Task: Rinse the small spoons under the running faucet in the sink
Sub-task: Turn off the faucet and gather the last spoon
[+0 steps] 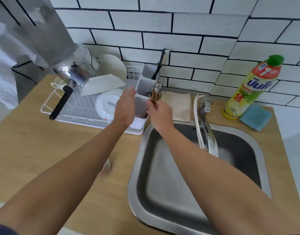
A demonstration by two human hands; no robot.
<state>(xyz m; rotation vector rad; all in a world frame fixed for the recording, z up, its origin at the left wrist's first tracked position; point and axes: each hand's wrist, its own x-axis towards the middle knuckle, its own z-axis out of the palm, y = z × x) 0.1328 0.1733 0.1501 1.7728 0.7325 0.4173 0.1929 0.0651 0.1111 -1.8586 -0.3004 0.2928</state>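
Metal spoons (155, 92) gripped in right hand (158, 114), beside left hand (126, 106).

The sink (162, 192) basin lies open, the faucet (208, 133) reaching over its far side. The dish rack (49, 106), pot (74, 68), plates and cutlery holder (145, 82) crowd the worktop (27, 146) left of it; bottle (251, 85) and sponge (255, 116) block the far right corner

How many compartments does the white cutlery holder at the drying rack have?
3 show on the white cutlery holder: the back one holds a black-handled utensil, the middle one, and the front one behind the left hand.
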